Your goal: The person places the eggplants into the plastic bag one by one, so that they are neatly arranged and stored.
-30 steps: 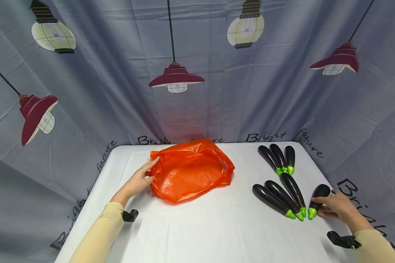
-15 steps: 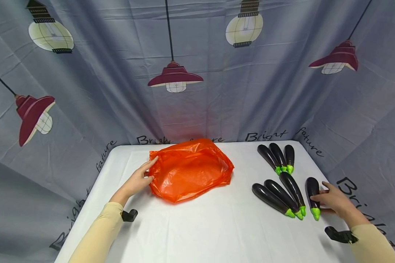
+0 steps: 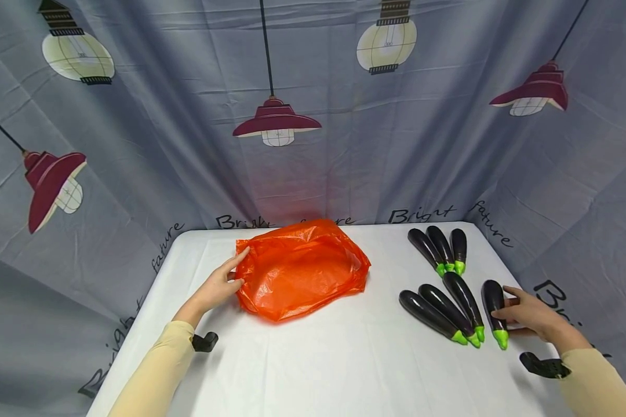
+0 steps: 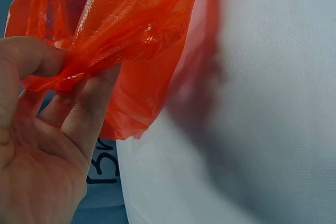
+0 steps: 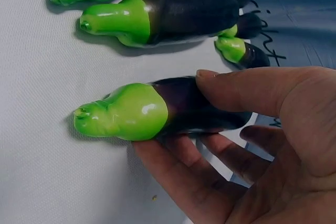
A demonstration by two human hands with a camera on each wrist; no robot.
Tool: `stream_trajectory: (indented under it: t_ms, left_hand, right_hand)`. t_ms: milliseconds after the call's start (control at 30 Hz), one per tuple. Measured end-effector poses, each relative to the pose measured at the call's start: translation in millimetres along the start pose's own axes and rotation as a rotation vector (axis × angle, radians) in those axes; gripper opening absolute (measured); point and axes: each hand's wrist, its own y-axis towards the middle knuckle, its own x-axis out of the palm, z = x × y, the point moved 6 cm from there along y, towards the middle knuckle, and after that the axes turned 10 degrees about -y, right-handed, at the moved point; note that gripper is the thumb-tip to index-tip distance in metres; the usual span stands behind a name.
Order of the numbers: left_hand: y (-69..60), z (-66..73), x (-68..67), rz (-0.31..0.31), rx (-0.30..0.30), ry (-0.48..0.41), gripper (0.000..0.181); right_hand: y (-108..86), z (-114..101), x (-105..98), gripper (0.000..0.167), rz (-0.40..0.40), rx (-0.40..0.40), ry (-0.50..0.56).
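My left hand (image 3: 218,291) pinches the gathered edge of a red plastic bag (image 3: 302,272) at its left end. In the left wrist view the thumb and fingers of the left hand (image 4: 47,124) close on the crumpled film (image 4: 131,30). At the right of the table, my right hand (image 3: 534,315) holds a dark eggplant (image 3: 492,298) with a green stem end, which lies on the cloth. The right wrist view has the thumb over that eggplant (image 5: 184,103) and fingertips along its opposite side. Just left of it lie more eggplants (image 3: 461,295), stems toward me.
Three further eggplants (image 3: 438,249) lie side by side at the back right. White cloth covers the table (image 3: 344,365). A grey curtain (image 3: 323,174) with printed lamps hangs close behind and at both sides.
The right hand has turned the eggplant, so its stem points more toward me, and set it slightly left beside the front row. My left hand and the bag have stayed put.
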Motion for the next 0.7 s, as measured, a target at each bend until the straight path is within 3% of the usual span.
stream_trajectory:
  t_ms: [400,700]
  left_hand:
    - [-0.9,1.7,-0.2,0.014,-0.003,0.020,0.079]
    - [0.7,5.1,3.5,0.011,0.038,-0.001,0.078]
  right_hand:
    - [2.1,-1.4,1.6,0.102,0.026,-0.001,-0.024]
    - [-1.5,-7.2,3.9,0.101,0.051,-0.009,-0.053]
